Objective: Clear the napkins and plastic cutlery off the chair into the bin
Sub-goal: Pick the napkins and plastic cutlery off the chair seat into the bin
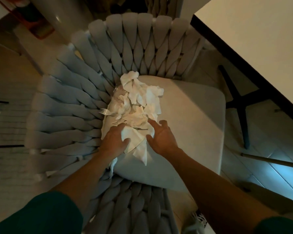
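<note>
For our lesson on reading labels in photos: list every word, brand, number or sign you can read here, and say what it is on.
None: no readable text shows anywhere.
Napkins: plain white, no print.
Forks: no marking visible.
Chair and table: no labels.
Red thing at top left: too dark and blurred to tell.

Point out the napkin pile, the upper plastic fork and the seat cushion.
napkin pile [139,102]: head view, on the crumpled middle of the heap.
upper plastic fork [103,112]: head view, on its neck beside the tines.
seat cushion [193,115]: head view, on bare fabric right of the pile.
</note>
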Available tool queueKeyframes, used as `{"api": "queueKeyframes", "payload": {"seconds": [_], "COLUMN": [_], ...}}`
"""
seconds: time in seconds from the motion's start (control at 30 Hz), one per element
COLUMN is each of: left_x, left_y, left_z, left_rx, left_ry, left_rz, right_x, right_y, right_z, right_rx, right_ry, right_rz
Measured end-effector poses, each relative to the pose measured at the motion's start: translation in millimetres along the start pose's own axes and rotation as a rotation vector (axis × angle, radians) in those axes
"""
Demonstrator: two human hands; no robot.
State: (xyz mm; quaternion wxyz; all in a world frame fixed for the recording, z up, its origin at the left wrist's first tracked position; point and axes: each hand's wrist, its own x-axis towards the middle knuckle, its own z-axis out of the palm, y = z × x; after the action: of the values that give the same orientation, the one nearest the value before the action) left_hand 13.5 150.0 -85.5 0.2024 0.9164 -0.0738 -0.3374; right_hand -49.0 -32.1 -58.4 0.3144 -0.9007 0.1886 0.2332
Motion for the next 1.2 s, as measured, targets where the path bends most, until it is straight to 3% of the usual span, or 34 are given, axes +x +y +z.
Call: {"api": "queueKeyframes", "payload": {"seconds": [0.2,0.43,0.7,0.93,1.2], "left_x": [9.5,-9.9,-63.2,-123.9,-221.5], "left_y": [-4.8,3.5,57.6,165.8,320.5], "left_z": [6.7,-6.0,-2.8,57.3,191.5], "left_rx": [-0.043,-0.103,-0.056,0.047,0.166], "left_ry": [0.062,0.046,0.111,-0.063,-0.334], "left_rz": [0.019,-0.081,0.052,0.324,0.748], "right_x": [19.2,-21.7,-125.6,-257.9,-406.3], "right_y": [6.9,23.3,85.5,181.5,304.4], "right_z": [8.2,-12.6,-51.6,-76.4,-102.9], "right_rx": [0.114,0.247,0.403,0.464,0.451], "right_ry": [-0.076,0.13,0.278,0.361,0.471], "right_rz": [0.042,0.126,0.281,0.526,0.766]}}
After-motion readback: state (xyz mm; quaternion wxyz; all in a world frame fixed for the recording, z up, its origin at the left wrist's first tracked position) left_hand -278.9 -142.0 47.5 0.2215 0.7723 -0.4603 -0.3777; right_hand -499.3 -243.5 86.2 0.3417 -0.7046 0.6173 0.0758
